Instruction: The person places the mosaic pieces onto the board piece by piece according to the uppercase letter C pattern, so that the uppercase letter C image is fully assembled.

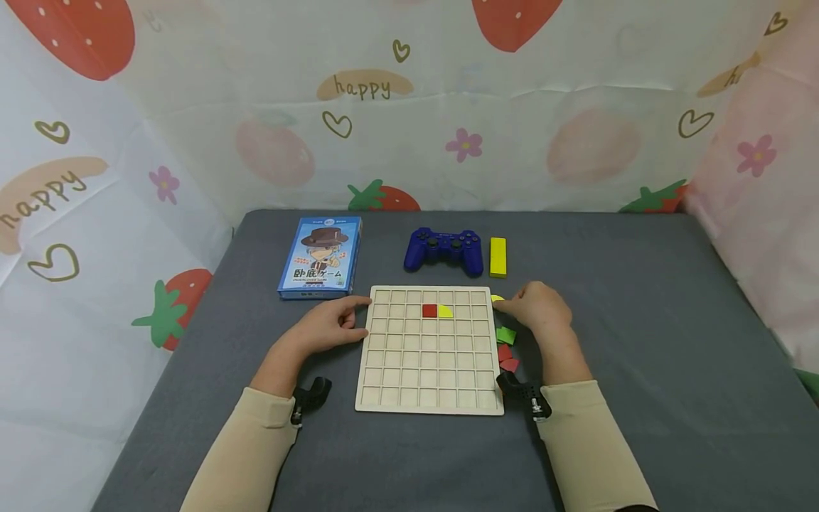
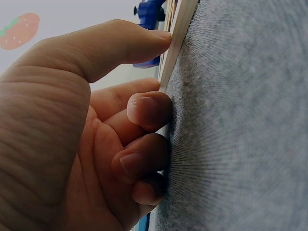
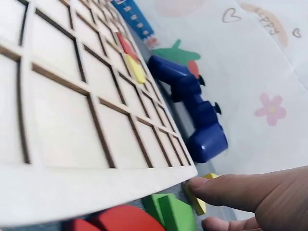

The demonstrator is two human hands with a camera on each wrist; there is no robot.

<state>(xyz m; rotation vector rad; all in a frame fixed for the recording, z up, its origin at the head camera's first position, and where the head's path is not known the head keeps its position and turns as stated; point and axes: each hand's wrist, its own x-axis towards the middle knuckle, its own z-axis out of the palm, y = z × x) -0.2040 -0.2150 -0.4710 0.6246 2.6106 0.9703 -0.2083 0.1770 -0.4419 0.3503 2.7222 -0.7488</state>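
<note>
Between left grip and right grip, the board is showing smooth wood, the surface beneath matt woven cloth, the controller beyond glossy plastic.

Strawberry-print sheeting around three sides, dark grey table

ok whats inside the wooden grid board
The wooden grid board holds a red piece and a yellow round-edged piece in neighbouring cells, one row in from the far edge. The cell floor directly beneath each piece is covered, so it can't be seen.
</note>
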